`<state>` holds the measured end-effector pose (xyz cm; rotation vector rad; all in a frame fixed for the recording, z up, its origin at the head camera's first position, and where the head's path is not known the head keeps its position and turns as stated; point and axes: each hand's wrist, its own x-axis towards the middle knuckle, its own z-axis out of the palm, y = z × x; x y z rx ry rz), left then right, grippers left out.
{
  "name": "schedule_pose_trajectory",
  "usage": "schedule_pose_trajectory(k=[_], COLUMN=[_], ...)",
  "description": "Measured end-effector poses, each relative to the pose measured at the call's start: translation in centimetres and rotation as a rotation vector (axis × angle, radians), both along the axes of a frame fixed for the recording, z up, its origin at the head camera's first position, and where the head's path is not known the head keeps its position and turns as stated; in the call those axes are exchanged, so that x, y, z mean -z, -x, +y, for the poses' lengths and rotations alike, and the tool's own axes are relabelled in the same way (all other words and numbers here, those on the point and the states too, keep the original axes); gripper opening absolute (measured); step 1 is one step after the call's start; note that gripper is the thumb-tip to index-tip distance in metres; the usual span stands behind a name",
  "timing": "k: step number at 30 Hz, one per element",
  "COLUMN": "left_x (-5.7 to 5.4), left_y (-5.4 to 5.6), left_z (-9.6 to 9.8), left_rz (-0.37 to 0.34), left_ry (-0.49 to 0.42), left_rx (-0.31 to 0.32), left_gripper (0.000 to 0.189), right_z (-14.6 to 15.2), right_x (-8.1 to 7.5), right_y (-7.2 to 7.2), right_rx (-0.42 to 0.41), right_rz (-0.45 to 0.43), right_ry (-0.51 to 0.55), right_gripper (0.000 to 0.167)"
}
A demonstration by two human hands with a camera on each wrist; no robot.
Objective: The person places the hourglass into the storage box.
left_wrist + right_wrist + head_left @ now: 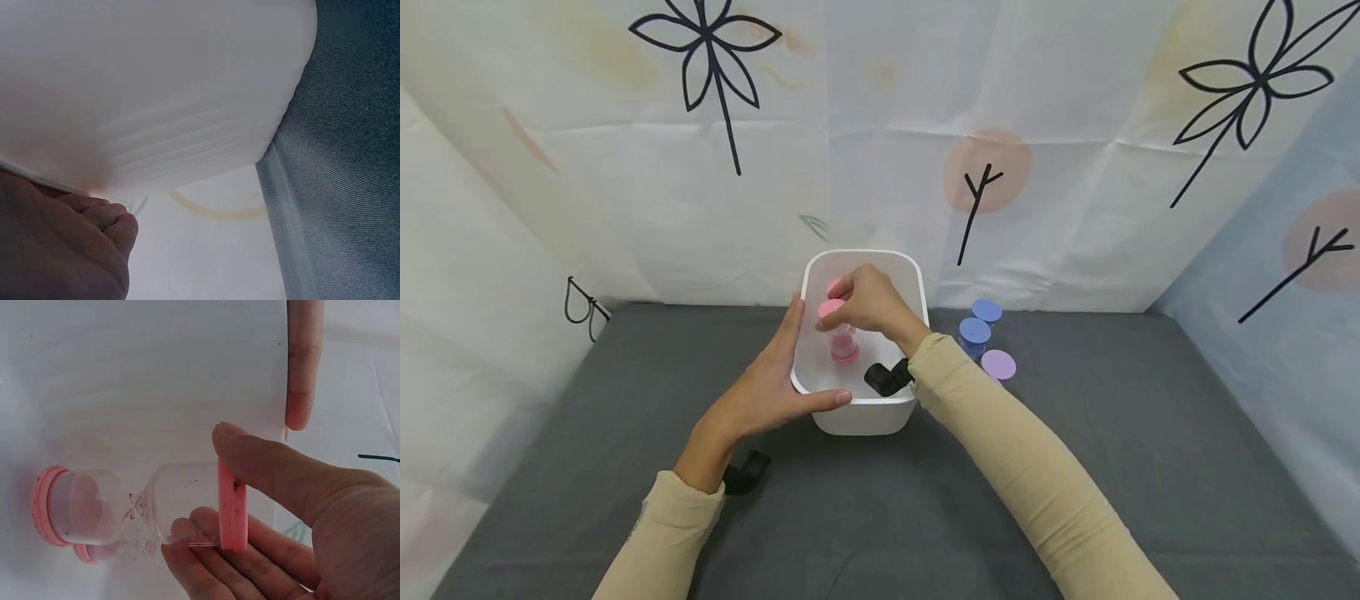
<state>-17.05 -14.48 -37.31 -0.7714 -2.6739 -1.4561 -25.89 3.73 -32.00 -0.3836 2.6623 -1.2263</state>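
My right hand (878, 302) reaches into a white plastic bin (859, 423) and holds a pink-capped sand timer (844, 347) by its upper end. In the right wrist view the thumb lies on the edge of the pink cap and the fingers are under the glass. This clear timer stands upright in the bin. A second pink sand timer (94, 552) is close behind it, partly hidden. My left hand (760, 385) grips the bin's near left corner, thumb over the front rim, fingers along the outer left wall.
Right of the bin, two blue-capped timers (975, 331) and a purple-capped one (998, 364) stand close together, partly behind my right forearm. The dark grey cloth table (865, 517) meets a patterned white curtain (880, 183) at the back.
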Motion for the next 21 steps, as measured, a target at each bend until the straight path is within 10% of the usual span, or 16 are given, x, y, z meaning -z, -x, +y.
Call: schedule_pose_trajectory(k=[21], left_x=[-0.09], left_y=[0.28], left_z=[0.07], left_rz=[0.004], left_ry=[-0.020], left_rx=[0.012], left_gripper=[0.132], right_z=[-0.05], right_x=[0.10], right_y=[0.03], right_rx=[-0.045], right_rz=[-0.061], right_ry=[-0.148], right_gripper=[0.052])
